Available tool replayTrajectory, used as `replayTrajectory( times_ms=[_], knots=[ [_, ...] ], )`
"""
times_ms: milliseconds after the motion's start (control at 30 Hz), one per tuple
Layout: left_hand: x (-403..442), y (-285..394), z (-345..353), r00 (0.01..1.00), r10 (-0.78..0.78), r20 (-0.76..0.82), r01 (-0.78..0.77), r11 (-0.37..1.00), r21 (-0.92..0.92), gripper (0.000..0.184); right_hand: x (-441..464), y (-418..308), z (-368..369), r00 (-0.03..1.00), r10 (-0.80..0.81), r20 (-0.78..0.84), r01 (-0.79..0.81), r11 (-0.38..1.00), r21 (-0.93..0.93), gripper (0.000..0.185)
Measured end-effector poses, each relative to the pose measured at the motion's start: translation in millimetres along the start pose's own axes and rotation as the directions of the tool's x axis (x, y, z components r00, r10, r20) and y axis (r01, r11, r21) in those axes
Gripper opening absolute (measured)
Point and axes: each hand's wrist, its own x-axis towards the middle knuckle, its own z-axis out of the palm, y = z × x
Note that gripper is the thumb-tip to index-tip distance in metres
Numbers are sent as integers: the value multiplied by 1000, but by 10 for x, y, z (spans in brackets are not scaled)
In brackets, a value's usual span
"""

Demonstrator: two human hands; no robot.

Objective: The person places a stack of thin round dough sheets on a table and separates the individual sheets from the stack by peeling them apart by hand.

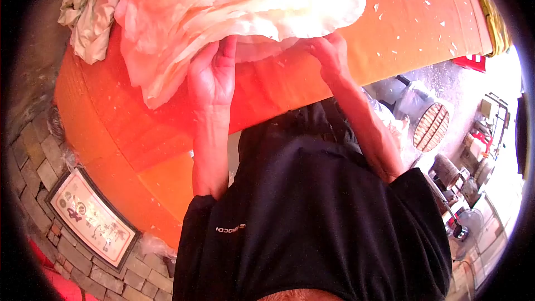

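Observation:
A large, soft white sheet of wadding-like material (239, 5), tinted pink by the light, lies in loose folds over the far part of an orange-covered table (390, 50). My left hand (214, 75) is turned palm up at the sheet's near edge; its fingers go under the material and the thumb lies by the rim. My right hand (330, 53) grips the same edge further right, fingers partly hidden by the sheet. Between the hands the edge is lifted, and a thinner layer shows below it.
Small white scraps (409, 19) dot the orange cover. A crumpled pale cloth (95, 11) hangs at the far left. A framed sign (92, 217) rests on the brick floor (106, 278). At right are a round slatted lid (432, 127) and a fan (471, 226).

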Motion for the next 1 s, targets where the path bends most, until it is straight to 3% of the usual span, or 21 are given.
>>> replayTrajectory(
  times_ms=[67, 100, 167, 300, 400, 433, 500, 533, 633, 833, 933, 1000],
  knots=[
    [11, -11, 15, 999, -7, 36, 8, 1000, -27, 49, -78, -70, -27, 976, 216, 5, -197, 880, 433, 42],
    [70, -57, 1, 998, -2, 55, 4, 999, -48, 49, 4, -71, -50, 980, 197, -12, -174, 890, 421, 42],
    [34, -9, 14, 999, -47, 5, 47, 998, -39, 48, 54, -13, 36, 936, 327, 132, -328, 669, 667, 38],
    [13, -24, -11, 999, -49, 24, 50, 997, -63, 47, 118, -2, 110, 936, 320, 145, -330, 658, 677, 41],
    [7, -43, -56, 998, -55, 10, 56, 997, -44, 45, 164, -3, 81, 927, 289, 239, -367, 576, 730, 43],
    [7, -48, -105, 997, -73, 1, 73, 996, -47, 44, 207, 30, 89, 922, -4, 386, -340, 466, 817, 41],
    [-9, -56, -154, 995, -95, -9, 94, 994, -48, 44, 197, 32, 109, 837, -310, 451, -349, 332, 876, 39],
    [-16, -60, -161, 995, -97, -12, 97, 995, -38, 42, 72, -250, 185, 907, -169, 386, -292, 407, 865, 36],
    [-53, -87, -244, 992, -115, -49, 114, 993, -14, 39, 49, -361, 269, 960, 5, 281, -245, 504, 828, 33],
    [-285, -143, -287, 975, -125, -182, 154, 975, 158, 25, 117, -389, 335, 971, -5, 239, -192, 580, 792, 29],
    [-407, -310, -673, 940, -327, -101, 341, 867, 363, 23, 156, -427, 363, 976, -18, 215, -155, 635, 756, 27],
    [-391, -485, -835, 926, -355, -131, 378, 855, 356, 20, 186, -425, 368, 981, -16, 192, -126, 698, 705, 26]
  ],
)
